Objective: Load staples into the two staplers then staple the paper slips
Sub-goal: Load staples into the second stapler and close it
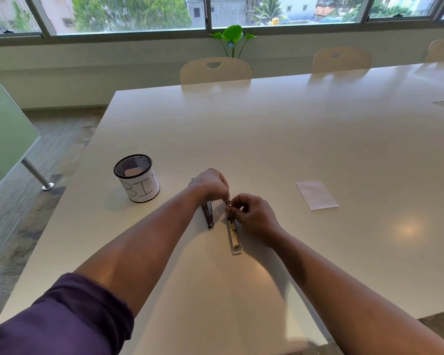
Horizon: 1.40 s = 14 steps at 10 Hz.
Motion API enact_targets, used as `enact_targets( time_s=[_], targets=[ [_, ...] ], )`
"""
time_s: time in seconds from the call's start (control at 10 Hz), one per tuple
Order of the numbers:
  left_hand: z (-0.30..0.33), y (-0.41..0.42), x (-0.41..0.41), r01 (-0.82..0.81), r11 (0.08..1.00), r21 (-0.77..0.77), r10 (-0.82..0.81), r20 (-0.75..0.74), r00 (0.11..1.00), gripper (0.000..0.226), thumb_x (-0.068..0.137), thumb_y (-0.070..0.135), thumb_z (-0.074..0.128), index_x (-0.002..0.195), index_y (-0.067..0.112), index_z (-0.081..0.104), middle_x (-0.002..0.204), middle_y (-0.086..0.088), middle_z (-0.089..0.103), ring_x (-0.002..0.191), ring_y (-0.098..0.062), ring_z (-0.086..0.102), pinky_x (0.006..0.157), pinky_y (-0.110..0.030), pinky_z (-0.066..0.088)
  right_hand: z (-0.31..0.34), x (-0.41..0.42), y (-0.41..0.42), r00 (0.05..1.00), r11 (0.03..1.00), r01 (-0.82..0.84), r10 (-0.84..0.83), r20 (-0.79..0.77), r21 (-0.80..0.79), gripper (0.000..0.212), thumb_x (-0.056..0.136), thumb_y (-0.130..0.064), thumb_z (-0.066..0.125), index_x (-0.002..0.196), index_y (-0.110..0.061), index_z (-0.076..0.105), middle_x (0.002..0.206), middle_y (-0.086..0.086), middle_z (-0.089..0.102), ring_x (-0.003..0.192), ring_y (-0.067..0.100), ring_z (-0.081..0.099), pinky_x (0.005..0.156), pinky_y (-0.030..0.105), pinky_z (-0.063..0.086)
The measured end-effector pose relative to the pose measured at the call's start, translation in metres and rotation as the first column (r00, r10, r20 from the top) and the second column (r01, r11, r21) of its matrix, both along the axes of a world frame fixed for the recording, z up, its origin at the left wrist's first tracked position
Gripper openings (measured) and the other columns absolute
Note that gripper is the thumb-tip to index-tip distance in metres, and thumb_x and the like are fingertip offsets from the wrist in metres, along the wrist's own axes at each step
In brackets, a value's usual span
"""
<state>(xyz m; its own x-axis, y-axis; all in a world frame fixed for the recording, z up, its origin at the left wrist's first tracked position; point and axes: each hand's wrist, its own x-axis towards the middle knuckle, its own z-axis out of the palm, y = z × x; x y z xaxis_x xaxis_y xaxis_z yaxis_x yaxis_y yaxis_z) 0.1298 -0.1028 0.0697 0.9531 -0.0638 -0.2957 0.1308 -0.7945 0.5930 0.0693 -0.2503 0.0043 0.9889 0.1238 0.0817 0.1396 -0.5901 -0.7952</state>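
Between both pinching hands (230,201), something tiny, unclear, above one stapler (234,235).

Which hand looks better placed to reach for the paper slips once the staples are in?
Probably the right hand. The paper slips lie on its side of the table, with nothing between. The left hand would have to cross over the open stapler and the right hand.

- I read "BIN", handwritten in dark marker on the white paper label around the mesh cup (137,177); its last letter was partly hidden.
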Motion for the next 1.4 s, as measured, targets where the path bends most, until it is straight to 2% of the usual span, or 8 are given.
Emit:
enact_targets(
  time_s=[0.2,0.7,0.9,1.0,1.1,1.2,1.3,1.4],
  targets=[
    [0.001,0.0,0.004,-0.008,0.997,-0.079,0.004,-0.052,0.999,0.017,0.073,-0.006,0.077,0.083,0.007,0.075,0.094,-0.011,0.073,0.099,-0.025,0.07,0.086,-0.039,0.059,-0.001,0.0,0.001,1.0,1.0,-0.011,0.011,0.003,-0.004,0.011,0.092,-0.036,0.071,0.097,-0.026,0.074,0.088,-0.012,0.072,0.079,0.011,0.06,0.077,0.042,0.054],
    [-0.001,-0.001,0.008,-0.027,0.999,0.023,0.028,-0.049,0.998,0.019,0.073,0.007,0.075,0.091,0.009,0.076,0.1,-0.011,0.075,0.1,-0.028,0.07,0.093,-0.047,0.06,-0.002,-0.004,0.002,0.999,0.999,0.022,-0.02,0.047,-0.037,0.009,0.091,-0.035,0.07,0.089,-0.027,0.073,0.079,-0.014,0.068,0.074,0.011,0.055,0.069,0.032,0.044],
    [0.001,0.002,0.01,-0.039,0.999,0.037,0.04,-0.046,0.998,0.019,0.074,0.009,0.077,0.092,0.007,0.077,0.101,-0.012,0.075,0.1,-0.027,0.07,0.093,-0.047,0.059,-0.001,-0.005,0.004,0.997,0.999,0.02,-0.018,0.074,-0.025,0.011,0.091,-0.033,0.071,0.1,-0.031,0.065,0.083,-0.019,0.066,0.082,0.015,0.061,0.073,0.037,0.051],
    [0.002,0.002,0.011,-0.045,0.998,0.05,0.047,-0.041,0.998,0.019,0.075,0.008,0.076,0.093,0.006,0.077,0.102,-0.013,0.075,0.101,-0.027,0.07,0.094,-0.047,0.059,0.001,-0.005,0.011,0.993,0.998,0.061,-0.059,0.104,-0.016,0.019,0.09,-0.031,0.072,0.095,-0.037,0.054,0.082,-0.021,0.063,0.078,0.011,0.062,0.066,0.037,0.053],
    [0.001,0.002,0.012,-0.043,0.997,0.058,0.046,-0.044,0.998,0.019,0.075,0.008,0.076,0.094,0.006,0.077,0.102,-0.013,0.075,0.101,-0.028,0.071,0.094,-0.046,0.059,0.0,-0.002,0.016,0.987,0.995,0.093,-0.088,0.133,-0.031,0.012,0.091,-0.03,0.068,0.093,-0.036,0.057,0.084,-0.018,0.066,0.075,0.012,0.063,0.065,0.037,0.054],
    [0.002,0.002,0.011,-0.041,0.997,0.062,0.044,-0.047,0.998,0.018,0.076,0.009,0.076,0.094,0.006,0.077,0.102,-0.012,0.075,0.101,-0.027,0.071,0.094,-0.045,0.059,-0.004,0.001,0.018,0.974,0.987,0.138,-0.122,0.189,-0.078,0.007,0.093,-0.028,0.065,0.094,-0.032,0.07,0.102,-0.009,0.072,0.092,0.022,0.064,0.074,0.034,0.046],
    [0.001,0.003,0.012,-0.046,0.998,0.053,0.048,-0.047,0.998,0.019,0.076,0.009,0.075,0.094,0.006,0.077,0.103,-0.013,0.075,0.102,-0.027,0.071,0.095,-0.045,0.059,-0.008,0.001,0.018,0.975,0.98,0.144,-0.116,0.19,-0.14,0.015,0.095,-0.032,0.062,0.101,-0.029,0.076,0.115,-0.003,0.07,0.106,0.026,0.059,0.079,0.032,0.038],
    [0.0,0.005,0.01,-0.045,0.998,0.054,0.047,-0.042,0.998,0.018,0.076,0.009,0.074,0.094,0.007,0.077,0.1,-0.011,0.076,0.1,-0.027,0.071,0.094,-0.045,0.059,-0.009,0.0,0.018,0.982,0.978,0.094,-0.061,0.176,-0.188,0.029,0.097,-0.04,0.055,0.114,-0.028,0.074,0.116,0.002,0.069,0.108,0.028,0.059,0.08,0.032,0.037]
  ],
)
